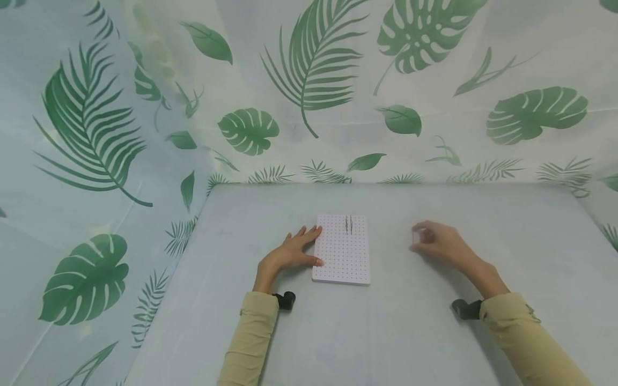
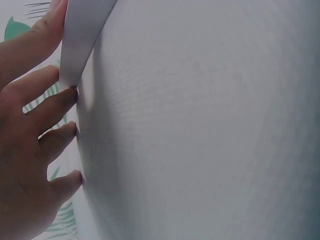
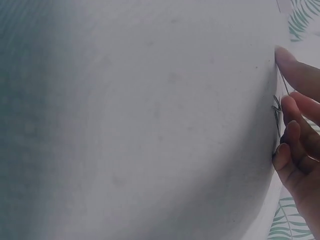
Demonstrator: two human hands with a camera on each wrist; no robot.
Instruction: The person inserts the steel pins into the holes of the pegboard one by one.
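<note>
A white board with a grid of small holes (image 1: 343, 260) lies on the table. Several thin dark pins (image 1: 351, 225) stand in holes near its far edge; their tips also show in the left wrist view. My left hand (image 1: 288, 253) steadies the board's left side, thumb on the top face and spread fingers at the edge. Off to the board's right, my right hand (image 1: 444, 244) pinches a thin metal pin (image 3: 285, 84) between thumb and forefinger, just above the table. More thin dark pieces (image 3: 276, 112) show beside those fingertips in the right wrist view.
The pale table (image 1: 309, 332) stretches around the board on every side. Behind it and at the left hangs a white curtain with green leaves (image 1: 333, 128). A black wrist camera (image 1: 286, 301) sits at the left cuff, another (image 1: 465, 309) at the right.
</note>
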